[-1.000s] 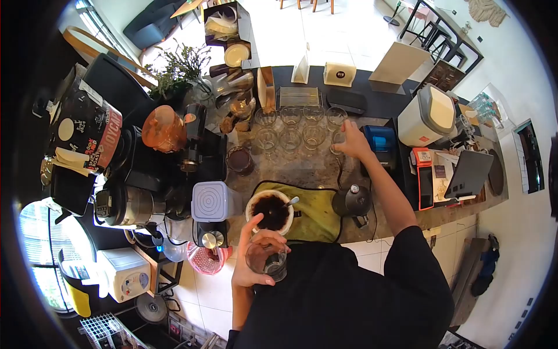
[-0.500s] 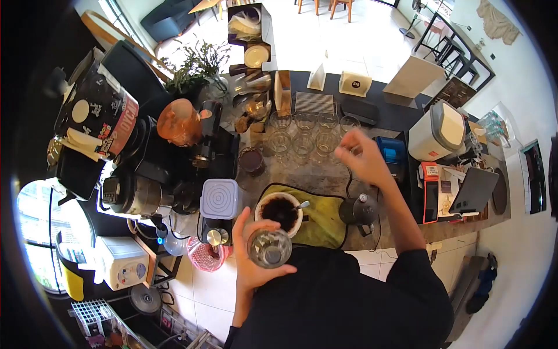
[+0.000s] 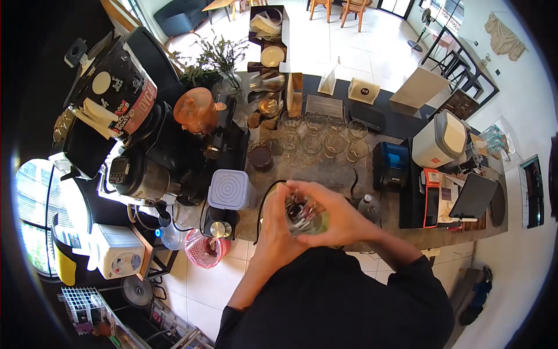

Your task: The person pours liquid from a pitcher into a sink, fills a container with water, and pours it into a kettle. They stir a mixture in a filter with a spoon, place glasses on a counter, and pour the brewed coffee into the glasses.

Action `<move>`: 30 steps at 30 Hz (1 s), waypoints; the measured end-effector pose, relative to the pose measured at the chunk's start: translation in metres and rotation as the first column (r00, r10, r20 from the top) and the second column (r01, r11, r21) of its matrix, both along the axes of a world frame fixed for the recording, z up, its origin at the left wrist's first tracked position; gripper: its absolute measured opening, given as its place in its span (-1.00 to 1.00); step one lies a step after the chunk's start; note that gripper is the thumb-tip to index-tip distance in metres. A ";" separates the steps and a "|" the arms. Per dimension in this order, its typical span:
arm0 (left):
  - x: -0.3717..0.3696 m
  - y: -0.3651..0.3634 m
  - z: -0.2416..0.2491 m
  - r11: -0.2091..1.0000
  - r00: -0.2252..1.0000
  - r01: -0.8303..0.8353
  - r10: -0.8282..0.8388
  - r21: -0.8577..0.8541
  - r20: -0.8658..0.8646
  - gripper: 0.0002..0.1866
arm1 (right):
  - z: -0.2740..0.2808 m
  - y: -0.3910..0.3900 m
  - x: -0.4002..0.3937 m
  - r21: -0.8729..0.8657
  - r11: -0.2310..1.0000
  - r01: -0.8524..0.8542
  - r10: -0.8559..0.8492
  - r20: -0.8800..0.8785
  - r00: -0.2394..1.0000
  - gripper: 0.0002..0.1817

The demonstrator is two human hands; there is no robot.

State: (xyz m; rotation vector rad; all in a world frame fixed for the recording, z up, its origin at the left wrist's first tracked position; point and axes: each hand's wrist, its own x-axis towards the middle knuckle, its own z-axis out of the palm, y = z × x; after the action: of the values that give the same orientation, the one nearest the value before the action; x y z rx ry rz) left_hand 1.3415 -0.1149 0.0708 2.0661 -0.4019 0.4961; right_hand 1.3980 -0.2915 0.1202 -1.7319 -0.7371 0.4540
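Both of my hands are wrapped round a clear drinking glass (image 3: 304,217), held close in front of my body. My left hand (image 3: 275,235) grips its left side, and my right hand (image 3: 340,216) curves over its right side with the thumb low. Through the glass I see blurred reflections; I cannot make out whether it contains anything. Behind my hands, the white bowl of dark contents and most of the green cloth are hidden. Further back on the counter, several clear glasses (image 3: 312,145) stand in two rows.
To the left stand a lidded pale box (image 3: 228,189), a jar of dark liquid (image 3: 261,157) and a grinder with an orange hopper (image 3: 196,110). A dark kettle (image 3: 369,206) is by my right forearm. A receipt printer (image 3: 391,164) and a tablet (image 3: 475,196) sit further right.
My right hand has come back from the rows of glasses and closed on the glass my left hand was holding. The bowl has become hidden behind my hands. The view has shifted slightly.
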 end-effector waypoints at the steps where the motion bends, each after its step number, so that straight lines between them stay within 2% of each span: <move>1: -0.004 0.002 0.007 1.000 1.000 -0.007 0.007 -0.003 -0.002 0.27 | 0.002 -0.003 0.004 0.022 1.000 -0.016 0.018 -0.106 0.994 -0.06; 3: -0.011 0.010 0.027 0.993 0.997 -0.071 0.074 -0.094 0.027 0.18 | -0.004 -0.010 0.023 0.111 0.991 0.076 -0.062 -0.130 0.990 -0.11; 4: -0.017 0.017 0.024 0.986 0.988 -0.139 0.145 -0.089 0.059 0.09 | -0.005 -0.014 0.038 0.087 0.987 0.131 -0.133 0.015 0.991 -0.14; 5: -0.022 0.024 0.007 0.962 0.975 -0.190 0.208 -0.194 0.076 0.05 | -0.006 -0.016 0.054 0.071 0.979 0.189 -0.198 0.159 0.967 -0.17; 6: -0.029 0.030 -0.014 0.925 0.959 -0.235 0.270 -0.298 0.083 0.02 | -0.008 -0.015 0.068 0.064 0.980 0.187 -0.194 0.157 0.968 -0.17; 8: -0.046 0.036 -0.040 0.795 0.921 -0.387 0.359 -0.467 -0.153 -0.48 | -0.018 -0.008 0.096 -0.082 0.955 0.286 -0.219 0.457 0.862 -0.20; 9: -0.053 0.038 -0.056 0.792 0.919 -0.392 0.364 -0.469 -0.153 -0.48 | -0.031 -0.004 0.109 -0.083 0.956 0.280 -0.213 0.458 0.863 -0.20; 11: -0.063 0.043 -0.089 0.775 0.860 -0.509 0.437 -0.376 -0.263 -0.70 | -0.068 0.004 0.133 -0.328 0.923 0.201 0.083 0.680 0.728 -0.20; 12: -0.067 0.046 -0.103 0.770 0.856 -0.515 0.443 -0.376 -0.266 -0.70 | -0.086 0.009 0.139 -0.330 0.924 0.193 0.090 0.678 0.729 -0.20; 14: -0.074 0.051 -0.130 0.834 0.828 -0.505 0.394 -0.225 -0.398 -0.70 | -0.118 0.020 0.148 -0.531 0.844 0.072 0.328 0.619 0.714 -0.18; 15: -0.075 0.053 -0.145 0.828 0.825 -0.513 0.403 -0.227 -0.396 -0.70 | -0.135 0.024 0.152 -0.532 0.845 0.065 0.336 0.621 0.708 -0.18; 17: -0.074 0.058 -0.174 0.856 0.790 -0.430 0.204 -0.286 -0.578 -0.65 | -0.162 0.034 0.158 -0.673 0.735 0.077 0.507 0.622 0.597 -0.19; 18: -0.076 0.061 -0.187 0.859 0.750 -0.411 0.128 -0.306 -0.648 -0.57 | -0.170 0.039 0.159 -0.673 0.736 0.072 0.514 0.626 0.586 -0.19; 21: -0.074 0.057 -0.192 0.903 0.774 -0.369 0.169 -0.219 -0.610 -0.48 | -0.177 0.050 0.157 -0.711 0.699 0.073 0.585 0.627 0.514 -0.20; 23: -0.073 0.055 -0.203 0.906 0.775 -0.371 0.181 -0.204 -0.605 -0.46 | -0.171 0.055 0.156 -0.745 0.664 0.066 0.597 0.581 0.553 -0.25; 30: -0.066 0.057 -0.191 0.935 0.747 -0.333 0.183 -0.120 -0.639 -0.41 | -0.181 0.057 0.163 -0.748 0.652 0.124 0.588 0.602 0.540 -0.26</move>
State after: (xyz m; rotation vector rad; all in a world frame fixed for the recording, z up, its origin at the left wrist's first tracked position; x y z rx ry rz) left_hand 1.2753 -0.0577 -0.1204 1.9291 0.3356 -0.0103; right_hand 1.5612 -0.2343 -0.0610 -2.6691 -1.7064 0.0678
